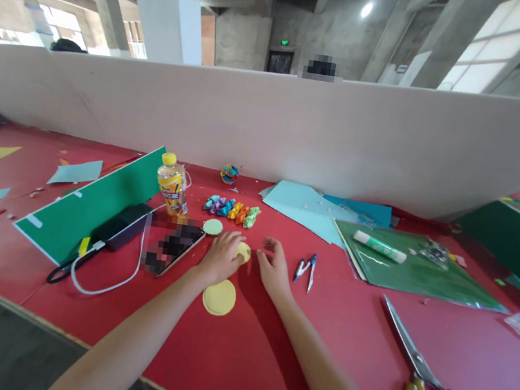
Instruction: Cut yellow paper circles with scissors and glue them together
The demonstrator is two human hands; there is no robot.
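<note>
My left hand is closed at the edge of a yellow paper circle, its fingers and thumb around the near side; part of the circle is hidden by the hand. To the right, my right hand hovers with curled fingers apart from the thumb and nothing between them. More yellow paper circles lie stacked below my left wrist. A pale green paper circle rests beyond my left hand. Past both hands sits a row of crumpled colored paper pieces. A small compass lies right of my right hand.
At left are a phone, a drink bottle, a black power bank with cables and a green board. Large scissors lie right, near a glue stick on green sheets. Blue paper lies behind.
</note>
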